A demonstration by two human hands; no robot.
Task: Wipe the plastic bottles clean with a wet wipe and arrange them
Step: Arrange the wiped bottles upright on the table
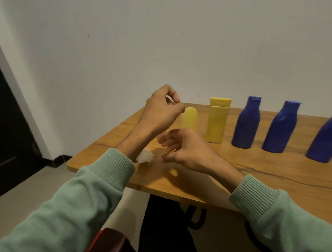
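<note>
Five plastic bottles stand in a row on the wooden table (201, 185). From left: a small rounded yellow bottle (189, 119), a taller yellow bottle (217, 122) with a flat cap, then three blue bottles (246, 123), (280, 128), (325, 139). A crumpled white wet wipe (144, 156) lies on the table under my left forearm. My left hand (160, 109) hovers above the small yellow bottle with fingers curled, holding nothing. My right hand (183, 148) hangs over the table in front of the yellow bottles, fingers loosely bent and empty.
The table's left corner and front edge are close to my arms. A white wall stands right behind the bottles. A dark doorway (9, 122) is at the left. Below the table edge are a dark chair part and a reddish object (107, 244).
</note>
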